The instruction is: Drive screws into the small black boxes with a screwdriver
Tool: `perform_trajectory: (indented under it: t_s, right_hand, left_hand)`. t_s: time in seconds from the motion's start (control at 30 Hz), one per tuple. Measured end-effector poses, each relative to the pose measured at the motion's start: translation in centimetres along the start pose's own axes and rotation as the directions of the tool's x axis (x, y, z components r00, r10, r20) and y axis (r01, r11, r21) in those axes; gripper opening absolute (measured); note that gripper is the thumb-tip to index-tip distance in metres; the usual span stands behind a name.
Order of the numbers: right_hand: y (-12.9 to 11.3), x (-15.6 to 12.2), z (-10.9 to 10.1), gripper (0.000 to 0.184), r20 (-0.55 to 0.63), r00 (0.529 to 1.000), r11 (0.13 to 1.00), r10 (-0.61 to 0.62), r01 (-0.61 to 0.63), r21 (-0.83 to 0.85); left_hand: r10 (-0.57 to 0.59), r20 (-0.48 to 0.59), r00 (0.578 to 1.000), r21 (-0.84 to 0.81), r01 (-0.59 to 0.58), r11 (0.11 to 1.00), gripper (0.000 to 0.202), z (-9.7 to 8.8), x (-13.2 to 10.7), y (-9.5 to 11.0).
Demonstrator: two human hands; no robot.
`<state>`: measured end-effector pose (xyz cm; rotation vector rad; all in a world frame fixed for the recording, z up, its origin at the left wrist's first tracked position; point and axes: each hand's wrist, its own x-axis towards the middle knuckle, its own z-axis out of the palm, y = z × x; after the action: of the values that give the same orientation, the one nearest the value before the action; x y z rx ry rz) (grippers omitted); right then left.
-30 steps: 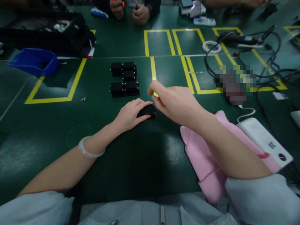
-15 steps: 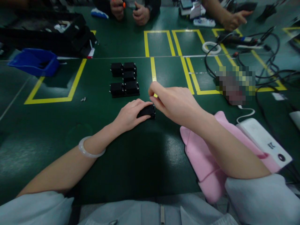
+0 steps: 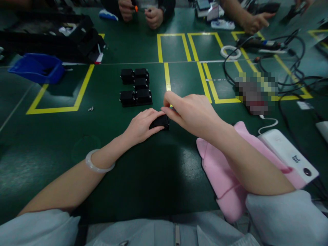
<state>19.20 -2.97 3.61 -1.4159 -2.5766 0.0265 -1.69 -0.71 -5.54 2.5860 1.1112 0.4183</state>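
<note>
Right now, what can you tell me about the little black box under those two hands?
The little black box is a small, dark, plastic-looking block lying flat on the green table. The left hand covers most of it, fingers curled over its top. The right hand pinches at its far right corner. Only its right end shows; finer details are too dark to tell.

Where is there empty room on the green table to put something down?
Bare mat lies between the left forearm and the pink cloth, and inside the yellow tape between the blue bin and the black blocks. The right side is crowded with cables and a white device.
</note>
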Motion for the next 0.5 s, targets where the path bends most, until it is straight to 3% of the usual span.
perform_trajectory:
  t_s: [0.5]
  right_hand:
    - [-0.04, 0.10, 0.18, 0.031, -0.001, 1.000, 1.000, 0.026, -0.026, -0.015]
  left_hand:
    - [-0.007, 0.003, 1.000, 0.011, 0.007, 1.000, 0.046, -0.05, -0.04, 0.00]
